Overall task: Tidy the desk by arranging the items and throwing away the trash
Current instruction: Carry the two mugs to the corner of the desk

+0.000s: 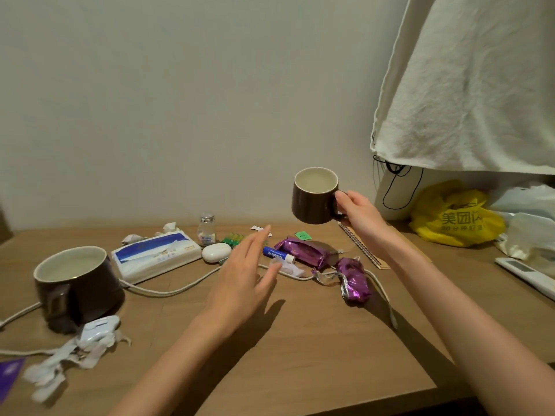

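Observation:
My right hand (359, 214) grips the handle of a dark brown mug (313, 196) and holds it in the air above the desk (300, 340). Below and left of the mug, my left hand (243, 277) hovers open with straight fingers over the desk's middle, holding nothing. Under its fingertips lie a blue lip-balm tube (277, 255) and two crumpled purple foil wrappers (303, 250) (354, 280). A second, larger brown mug (76, 286) stands at the left. Beside it lies a tissue pack (156, 255).
Torn paper scraps (60, 364) and a white gadget (99, 327) lie front left. A white cable (168, 291) runs across the desk. A small bottle (206, 229), white case (216, 252), spiral notebook (363, 250), yellow plastic bag (456, 219), remote (525, 276) and hanging cloth (474, 85) are also there.

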A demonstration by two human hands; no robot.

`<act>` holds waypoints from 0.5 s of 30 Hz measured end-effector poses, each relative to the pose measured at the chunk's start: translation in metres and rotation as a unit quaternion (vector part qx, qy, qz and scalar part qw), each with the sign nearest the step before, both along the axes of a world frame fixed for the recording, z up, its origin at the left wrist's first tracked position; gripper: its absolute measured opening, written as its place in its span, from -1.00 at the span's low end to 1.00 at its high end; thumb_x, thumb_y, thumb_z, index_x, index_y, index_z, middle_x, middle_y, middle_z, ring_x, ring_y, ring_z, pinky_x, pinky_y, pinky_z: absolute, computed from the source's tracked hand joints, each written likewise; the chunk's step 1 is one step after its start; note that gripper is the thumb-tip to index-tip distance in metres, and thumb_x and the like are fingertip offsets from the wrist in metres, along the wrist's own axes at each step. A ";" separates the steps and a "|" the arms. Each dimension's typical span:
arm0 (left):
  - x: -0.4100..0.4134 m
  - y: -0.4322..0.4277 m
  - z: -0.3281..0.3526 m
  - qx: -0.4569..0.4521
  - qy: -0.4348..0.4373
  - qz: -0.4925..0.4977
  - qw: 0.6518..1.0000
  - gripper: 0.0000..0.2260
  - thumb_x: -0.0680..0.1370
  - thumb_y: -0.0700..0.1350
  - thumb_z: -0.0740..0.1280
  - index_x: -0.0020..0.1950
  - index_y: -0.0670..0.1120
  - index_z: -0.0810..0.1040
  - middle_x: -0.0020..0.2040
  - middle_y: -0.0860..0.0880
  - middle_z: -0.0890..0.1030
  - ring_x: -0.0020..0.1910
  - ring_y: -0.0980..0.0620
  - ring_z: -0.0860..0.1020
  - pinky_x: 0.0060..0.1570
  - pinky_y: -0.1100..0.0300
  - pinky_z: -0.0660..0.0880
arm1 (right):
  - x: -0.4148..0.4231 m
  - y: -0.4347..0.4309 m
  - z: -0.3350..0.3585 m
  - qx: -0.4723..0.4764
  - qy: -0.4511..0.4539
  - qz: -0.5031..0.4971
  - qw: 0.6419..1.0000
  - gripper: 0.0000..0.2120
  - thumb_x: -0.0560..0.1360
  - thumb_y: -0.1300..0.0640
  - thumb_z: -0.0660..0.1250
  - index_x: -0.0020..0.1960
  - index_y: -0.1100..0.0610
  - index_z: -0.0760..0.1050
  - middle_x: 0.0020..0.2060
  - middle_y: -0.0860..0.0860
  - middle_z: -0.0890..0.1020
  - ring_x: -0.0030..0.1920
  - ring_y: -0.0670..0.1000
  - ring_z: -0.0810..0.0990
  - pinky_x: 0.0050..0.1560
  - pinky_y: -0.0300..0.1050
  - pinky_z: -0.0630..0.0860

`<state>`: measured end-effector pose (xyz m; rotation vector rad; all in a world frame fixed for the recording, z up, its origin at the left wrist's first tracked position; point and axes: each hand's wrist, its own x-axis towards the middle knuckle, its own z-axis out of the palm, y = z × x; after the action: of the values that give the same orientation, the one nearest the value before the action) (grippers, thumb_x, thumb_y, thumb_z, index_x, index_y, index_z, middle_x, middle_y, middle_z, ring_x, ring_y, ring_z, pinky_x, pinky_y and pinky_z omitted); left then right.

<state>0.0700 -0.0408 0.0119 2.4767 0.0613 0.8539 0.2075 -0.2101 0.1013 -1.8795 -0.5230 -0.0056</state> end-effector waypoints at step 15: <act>-0.091 0.111 0.083 -0.160 -0.092 0.065 0.981 -0.42 0.49 0.00 0.38 0.44 0.07 0.22 0.34 0.07 0.38 0.23 0.21 0.37 0.16 0.28 0.34 | -0.109 0.145 0.024 0.087 0.008 0.246 0.965 -0.77 0.63 0.06 0.13 -0.14 0.07 0.45 -0.32 -0.08 0.42 -0.29 -0.14 0.41 -0.21 -0.24 0.35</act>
<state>-0.0206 0.0699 0.0954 2.1041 0.2766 1.0370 0.0988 -0.0647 0.1252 -1.5380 -0.9349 0.2830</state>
